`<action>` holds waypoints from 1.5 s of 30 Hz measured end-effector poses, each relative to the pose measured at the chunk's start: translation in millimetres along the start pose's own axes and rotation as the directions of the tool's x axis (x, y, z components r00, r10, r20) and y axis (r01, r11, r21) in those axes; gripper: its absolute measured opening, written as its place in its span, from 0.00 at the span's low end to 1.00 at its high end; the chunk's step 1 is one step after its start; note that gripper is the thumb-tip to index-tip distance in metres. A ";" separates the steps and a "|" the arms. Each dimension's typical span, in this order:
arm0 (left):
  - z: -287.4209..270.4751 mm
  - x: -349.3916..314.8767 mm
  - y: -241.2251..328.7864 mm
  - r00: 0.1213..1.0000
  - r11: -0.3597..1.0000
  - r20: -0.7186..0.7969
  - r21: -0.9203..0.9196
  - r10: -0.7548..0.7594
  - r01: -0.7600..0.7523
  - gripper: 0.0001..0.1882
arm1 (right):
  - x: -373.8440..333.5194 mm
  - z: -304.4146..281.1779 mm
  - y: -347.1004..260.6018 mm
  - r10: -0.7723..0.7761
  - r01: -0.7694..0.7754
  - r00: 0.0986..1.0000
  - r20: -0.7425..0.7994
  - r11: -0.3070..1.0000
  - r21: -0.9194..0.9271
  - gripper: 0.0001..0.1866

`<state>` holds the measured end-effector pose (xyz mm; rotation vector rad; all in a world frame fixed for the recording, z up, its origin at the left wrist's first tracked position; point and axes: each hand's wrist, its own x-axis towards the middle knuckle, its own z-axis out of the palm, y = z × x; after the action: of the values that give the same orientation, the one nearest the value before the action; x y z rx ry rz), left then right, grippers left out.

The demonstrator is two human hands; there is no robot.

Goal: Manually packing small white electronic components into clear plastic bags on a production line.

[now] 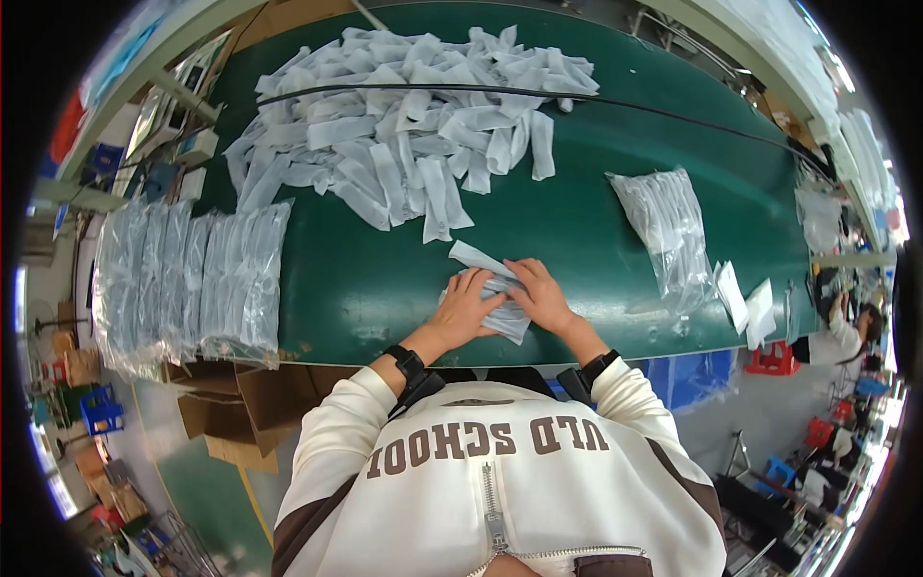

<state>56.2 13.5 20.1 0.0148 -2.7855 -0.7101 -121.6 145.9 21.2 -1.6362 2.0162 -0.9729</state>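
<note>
Near the front edge of the green table, both hands work on a few long, whitish translucent packets (477, 257) lying loosely stacked. My left hand (464, 306) bends its fingers over their left side. Fingers curled, my right hand (543, 300) grips the upper right part, its fingertips close to those of the left. One packet sticks out at the top left, and another end (511, 327) shows below the hands. The middle of the stack is partly covered by my fingers. Beyond them spreads a large heap of similar packets (394, 115).
Filled clear plastic bags (192, 279) stand in rows at the left. Another filled bag (665, 231) lies to the right, beside white folded pieces (745, 303). A black cable (673, 111) crosses above the table. Open cardboard boxes (250, 409) sit below its front left edge.
</note>
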 end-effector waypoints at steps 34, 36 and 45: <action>42.4 30.2 -23.8 0.817 0.804 -0.321 -0.533 -0.480 0.263 0.09 | -23.8 -2.7 -13.8 -0.187 0.154 0.978 -0.094 0.948 -0.280 0.56; 44.2 27.6 -22.1 0.802 0.784 -0.305 -0.547 -0.513 0.294 0.09 | -21.8 -1.5 -9.3 -0.174 0.141 0.980 -0.094 0.948 -0.284 0.55; 56.5 94.2 42.9 0.837 0.463 -0.002 -0.834 -0.547 0.300 0.10 | -107.5 -57.8 19.6 0.239 -0.234 0.968 -0.079 0.970 0.065 0.47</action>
<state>-46.9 70.7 16.4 0.6153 -1.9185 -1.9031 -145.7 266.6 32.7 -1.3078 2.1614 -1.0156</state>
